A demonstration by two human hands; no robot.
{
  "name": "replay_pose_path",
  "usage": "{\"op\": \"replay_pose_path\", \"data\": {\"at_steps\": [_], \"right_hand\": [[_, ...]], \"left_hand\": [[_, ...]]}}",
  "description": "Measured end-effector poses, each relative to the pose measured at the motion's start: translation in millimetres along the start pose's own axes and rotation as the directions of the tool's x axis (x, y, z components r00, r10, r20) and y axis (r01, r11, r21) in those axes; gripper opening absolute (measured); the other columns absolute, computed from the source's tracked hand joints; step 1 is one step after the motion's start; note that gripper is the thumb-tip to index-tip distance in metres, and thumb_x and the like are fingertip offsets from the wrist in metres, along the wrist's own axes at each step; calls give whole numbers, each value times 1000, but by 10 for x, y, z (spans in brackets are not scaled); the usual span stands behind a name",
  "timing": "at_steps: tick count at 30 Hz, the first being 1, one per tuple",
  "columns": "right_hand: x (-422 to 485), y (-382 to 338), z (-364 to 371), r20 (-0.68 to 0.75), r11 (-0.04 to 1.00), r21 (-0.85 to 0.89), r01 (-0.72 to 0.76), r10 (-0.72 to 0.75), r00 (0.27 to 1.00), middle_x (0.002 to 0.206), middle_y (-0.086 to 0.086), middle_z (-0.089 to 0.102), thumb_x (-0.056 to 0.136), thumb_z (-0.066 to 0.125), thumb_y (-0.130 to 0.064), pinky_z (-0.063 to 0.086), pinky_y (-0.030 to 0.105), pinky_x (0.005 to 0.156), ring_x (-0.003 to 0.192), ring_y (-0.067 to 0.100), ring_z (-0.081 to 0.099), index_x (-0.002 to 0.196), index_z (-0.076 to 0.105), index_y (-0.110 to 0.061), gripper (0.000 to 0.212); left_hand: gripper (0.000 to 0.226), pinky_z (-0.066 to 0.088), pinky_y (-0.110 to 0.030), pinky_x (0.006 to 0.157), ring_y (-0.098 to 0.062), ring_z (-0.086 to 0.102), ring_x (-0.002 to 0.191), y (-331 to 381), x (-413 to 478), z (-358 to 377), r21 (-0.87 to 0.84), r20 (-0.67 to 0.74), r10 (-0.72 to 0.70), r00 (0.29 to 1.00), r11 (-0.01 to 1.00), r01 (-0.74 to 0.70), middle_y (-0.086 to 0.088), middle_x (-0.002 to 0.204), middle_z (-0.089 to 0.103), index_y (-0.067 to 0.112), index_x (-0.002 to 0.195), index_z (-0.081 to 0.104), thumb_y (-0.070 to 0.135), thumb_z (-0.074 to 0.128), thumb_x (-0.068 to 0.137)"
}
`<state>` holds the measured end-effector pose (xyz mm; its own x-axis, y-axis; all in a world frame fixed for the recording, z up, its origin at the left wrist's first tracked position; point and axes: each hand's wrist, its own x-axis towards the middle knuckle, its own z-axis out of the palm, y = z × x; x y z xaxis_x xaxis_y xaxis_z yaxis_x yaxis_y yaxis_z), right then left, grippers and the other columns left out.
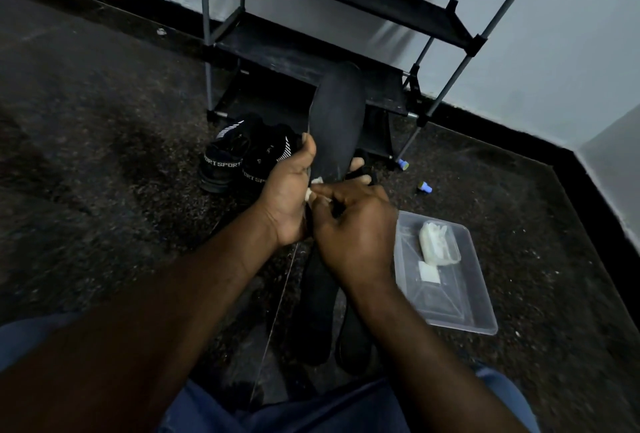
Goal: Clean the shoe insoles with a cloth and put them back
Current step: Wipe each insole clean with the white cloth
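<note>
Floor (104, 155): dark, speckled, meeting the pale wall (554, 51) at a black skirting.
Shoe rack (311, 48): black, against the wall.
Insole (337, 121): upright before the rack, its lower edge gripped by the left hand (289, 197).
Cloth (313, 186): white, pinched by the right hand (356, 228) at the insole's heel.
Shoes (235, 162): black pair on the floor, left of the insole.

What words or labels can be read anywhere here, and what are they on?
"ORT SPORT": heel band of the left shoe.
"PORT SP": heel band of the right shoe, rest hidden by the left hand.
Pale letters higher on that shoe: too blurred to read.
</note>
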<state>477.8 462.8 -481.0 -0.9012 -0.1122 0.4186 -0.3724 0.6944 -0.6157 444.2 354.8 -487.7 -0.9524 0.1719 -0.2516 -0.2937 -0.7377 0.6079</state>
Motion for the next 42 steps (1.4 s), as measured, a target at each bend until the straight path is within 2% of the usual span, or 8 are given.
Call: {"op": "replay_pose_path", "data": {"at_steps": [4,8,13,22,27,30,33,42], "right_hand": [[208,13,29,1,997,-52,-60,60,998,101,-9,78,85,63,-35,49,48,94,103,25,65,95,81,-34,20],[65,-23,52,47,999,-24,-30,31,998,100,-6,77,85,64,-32,51,48,91,101,25,64,97,81,-33,21],[-244,-10,41,53,999,35,22,-24,998,98,-11,76,85,66,-29,52,47,86,98,20,64,98,80,-33,20],[-407,11,8,3,996,25,81,-81,997,93,-14,73,84,72,-25,51,45,80,89,16,60,96,80,-32,16],[-264,-40,59,-34,998,-31,46,-47,998,93,-11,73,85,67,-31,49,45,81,90,19,60,94,80,-32,15],[-83,-60,65,-36,998,-64,0,-2,999,94,-7,75,83,64,-34,47,45,86,96,25,61,91,79,-32,18],[62,-67,71,5,991,-134,-2,2,1000,95,-5,75,83,59,-36,43,42,87,100,25,60,92,79,-32,22],[275,94,101,-41,910,-411,61,-86,995,99,-7,71,85,66,-34,19,36,77,97,26,55,92,77,-30,14]], "left_hand": [[80,54,-37,104,-25,67,119,-42,-18,-23,7,45,-96,994,995,96,-14,131,67,1,139,60,68,38,100],[75,59,-40,96,-28,70,116,-15,13,-62,-18,-3,-27,1000,999,27,-15,125,71,3,137,61,65,34,103],[77,57,-61,94,-38,66,121,46,34,-86,-108,-32,26,999,994,-29,-18,124,70,-1,138,57,64,33,104],[79,52,-59,103,-37,64,124,65,47,-82,-213,-52,53,997,975,-63,-19,143,60,-2,138,55,65,31,104],[78,54,-56,101,-38,66,121,39,26,3,-185,-97,32,995,981,-50,-23,136,64,-6,124,62,63,33,104],[81,64,-42,84,-31,74,108,-2,-21,32,-75,-65,-29,997,997,24,-21,121,72,-4,130,61,66,30,104],[80,63,-34,84,-28,74,107,6,-20,-6,-11,-52,-38,998,999,38,-20,119,74,0,125,67,67,28,103],[63,61,-39,87,-28,73,111,-102,100,-36,62,-247,83,966,996,-70,-13,123,74,7,131,68,59,42,104]]}}
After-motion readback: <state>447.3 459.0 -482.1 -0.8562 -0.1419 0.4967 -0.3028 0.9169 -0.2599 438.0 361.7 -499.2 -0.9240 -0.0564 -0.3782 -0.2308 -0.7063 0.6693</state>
